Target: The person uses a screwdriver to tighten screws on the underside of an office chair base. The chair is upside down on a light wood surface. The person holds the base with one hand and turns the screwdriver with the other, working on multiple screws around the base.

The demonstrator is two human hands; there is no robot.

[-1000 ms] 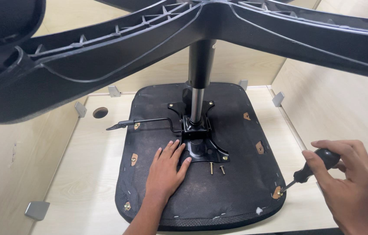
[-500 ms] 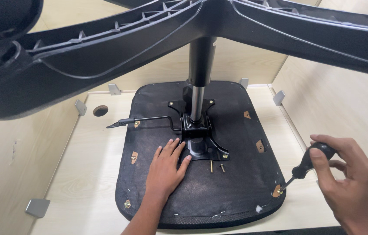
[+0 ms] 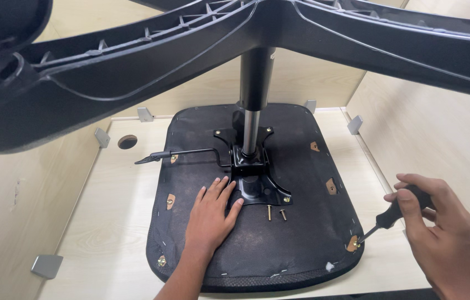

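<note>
While the left hand (image 3: 211,214) is pressed flat and open on the black upturned seat base (image 3: 301,244) lying on the pale table (image 3: 107,222), a black-handled screwdriver (image 3: 391,215) is gripped by the right hand (image 3: 440,233), its tip set at the near-right corner screw (image 3: 356,243).

We see the chair base's legs (image 3: 135,61) run off the top edge. Our right hand (image 3: 440,233) hides most of the screwdriver's handle (image 3: 393,214).

Two loose screws (image 3: 276,213) are seen just in front of one black mounting plate (image 3: 254,186); one screwdriver (image 3: 386,219) and four metal brackets are counted.
</note>
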